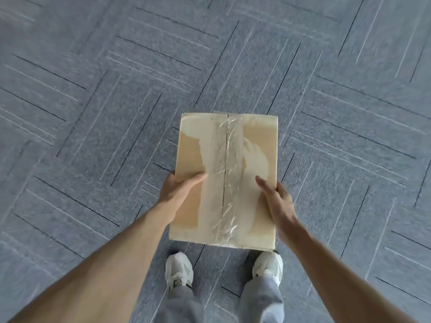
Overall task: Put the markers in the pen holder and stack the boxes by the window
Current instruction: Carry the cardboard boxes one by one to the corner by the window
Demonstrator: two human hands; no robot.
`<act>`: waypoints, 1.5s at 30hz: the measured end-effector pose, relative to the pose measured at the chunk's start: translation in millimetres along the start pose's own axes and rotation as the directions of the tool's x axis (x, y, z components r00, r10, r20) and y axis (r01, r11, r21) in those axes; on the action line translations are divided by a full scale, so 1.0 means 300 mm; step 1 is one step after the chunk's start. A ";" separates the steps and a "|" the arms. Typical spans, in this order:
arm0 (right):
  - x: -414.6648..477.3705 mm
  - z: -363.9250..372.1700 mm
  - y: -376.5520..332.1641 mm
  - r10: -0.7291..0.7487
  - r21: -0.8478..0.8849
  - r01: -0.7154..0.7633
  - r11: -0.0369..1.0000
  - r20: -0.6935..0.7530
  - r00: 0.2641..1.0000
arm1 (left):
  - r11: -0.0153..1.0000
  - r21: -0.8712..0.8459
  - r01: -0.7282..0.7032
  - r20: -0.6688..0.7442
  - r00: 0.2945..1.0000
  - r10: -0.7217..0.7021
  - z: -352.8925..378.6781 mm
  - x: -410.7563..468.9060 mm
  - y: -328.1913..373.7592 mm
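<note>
A tan cardboard box [225, 180] is held out in front of the person, above a grey carpeted floor [93, 101], roughly in the lower middle of the view. It is a flat-topped rectangular carton seen from above, longer away from the person than across. The 2 top flaps meet at a dark seam running down the middle, and a strip of clear, wrinkled tape [227, 183] lies over that seam from the far edge to the near edge, catching the light in pale streaks. On either side of the tape the cardboard shows wide, paler patches with ragged curved edges, lighter than the brown around them. The corners look slightly softened and the near edge sits a little lower on the right.

The left hand [179, 191] grips the box's left side — thumb laid on the top face pointing toward the seam, fingers going down the side and out of sight. The right hand [278, 201] is pressed against the right side in the same way, thumb resting on top and the palm against the edge. Both hands are clamped on the box between them, bare forearms reaching in from the lower corners.

Below the box, 2 white sneakers [179, 271] stand on the carpet under grey trouser legs [261, 299], one foot near each near corner of the box. The carpet tiles carry thin dark and light lines laid at angles — a herringbone-like pattern.
</note>
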State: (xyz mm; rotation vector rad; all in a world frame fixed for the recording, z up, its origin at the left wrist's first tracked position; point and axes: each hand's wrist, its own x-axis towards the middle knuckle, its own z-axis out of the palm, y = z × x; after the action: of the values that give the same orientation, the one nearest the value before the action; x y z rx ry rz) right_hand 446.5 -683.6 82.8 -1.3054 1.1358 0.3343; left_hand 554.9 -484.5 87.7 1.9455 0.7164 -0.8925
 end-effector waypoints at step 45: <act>-2.050 1.021 -0.632 -0.486 -0.109 0.658 0.745 0.587 0.647 | 0.648 -0.540 -0.537 -0.661 0.747 0.069 -1.808 -1.708 -0.357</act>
State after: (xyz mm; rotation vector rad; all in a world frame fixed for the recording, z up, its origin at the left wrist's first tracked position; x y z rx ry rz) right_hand 447.4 -239.0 639.9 -1.6533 0.1479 0.3652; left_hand 345.8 -33.7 654.5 1.5157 0.8554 0.2741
